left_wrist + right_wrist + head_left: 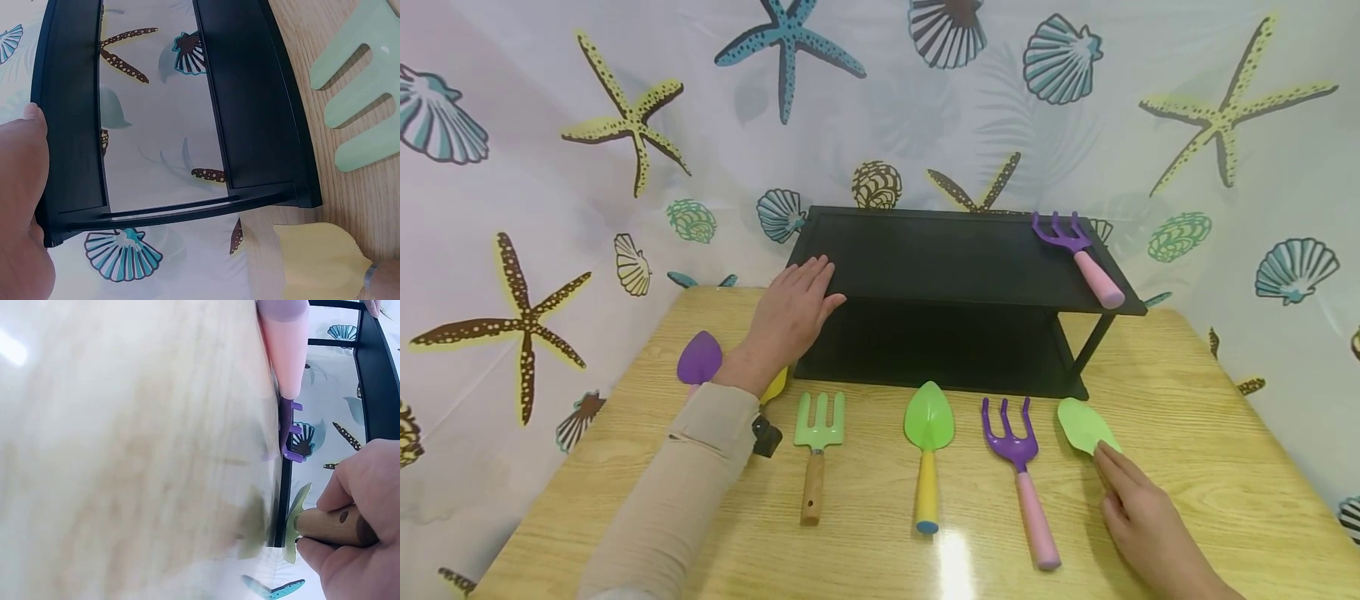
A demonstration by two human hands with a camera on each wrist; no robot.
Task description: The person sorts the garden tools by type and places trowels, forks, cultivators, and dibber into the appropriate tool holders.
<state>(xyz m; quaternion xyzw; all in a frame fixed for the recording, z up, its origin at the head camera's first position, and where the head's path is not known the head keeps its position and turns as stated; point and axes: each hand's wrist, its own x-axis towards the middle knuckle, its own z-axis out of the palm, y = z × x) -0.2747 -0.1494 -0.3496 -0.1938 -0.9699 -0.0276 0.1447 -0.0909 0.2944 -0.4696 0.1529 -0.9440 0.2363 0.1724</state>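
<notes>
My left hand rests with straight fingers on the left end of a black two-tier shelf. My right hand pinches a light green trowel by its wooden handle, near the shelf's front right corner. The trowel's blade points toward the shelf, and my hand hides its handle in the head view. Lying nearest to it is a purple hand fork with a pink handle. A second purple fork lies on the right end of the shelf top.
In front of the shelf lie a green trowel with a yellow handle and a pale green fork. A purple trowel and a yellow tool are partly behind my left arm. Patterned cloth surrounds the wooden table.
</notes>
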